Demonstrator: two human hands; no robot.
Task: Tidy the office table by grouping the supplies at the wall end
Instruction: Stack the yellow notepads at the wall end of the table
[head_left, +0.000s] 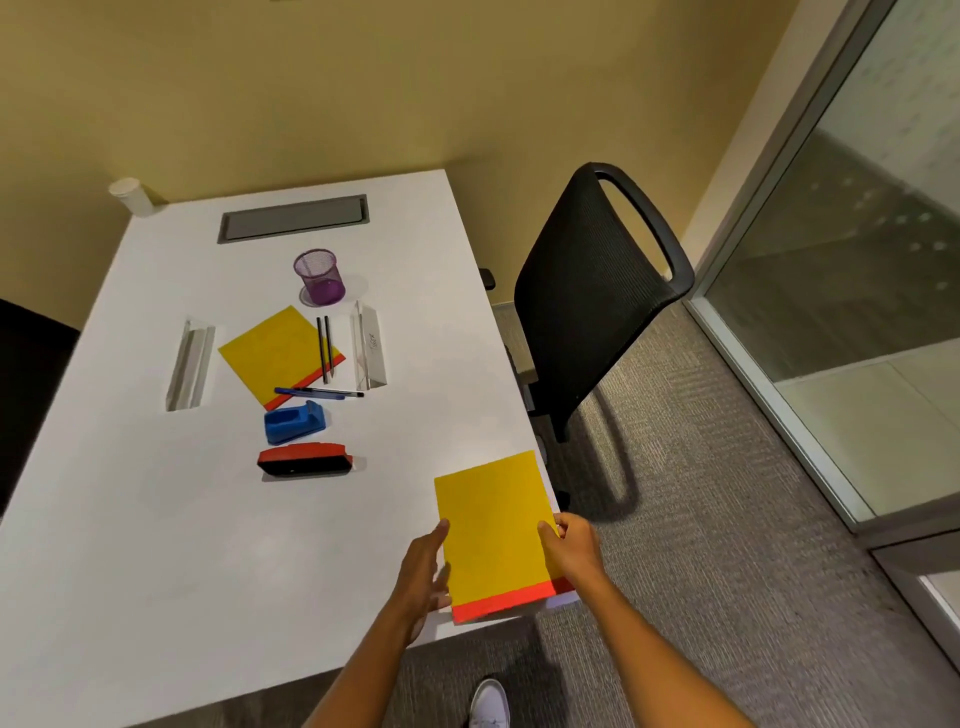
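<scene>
A yellow notepad with a red bottom strip (496, 535) is at the near right corner of the white table (156, 519). My left hand (423, 577) grips its left edge and my right hand (574, 545) grips its right edge. Farther up the table lie a second yellow notepad (270, 353) with two black pencils (324, 348) across it, a blue pen (317, 392), a blue stapler (293, 422), a red and black eraser (304, 461), a purple mesh pen cup (318, 276) and two clear acrylic stands (189, 364) (370, 351).
A grey cable hatch (293, 217) is set into the table near the wall, and a white cup (131, 195) stands at the far left corner. A black mesh chair (592, 301) is close to the table's right edge. Glass partition on the right.
</scene>
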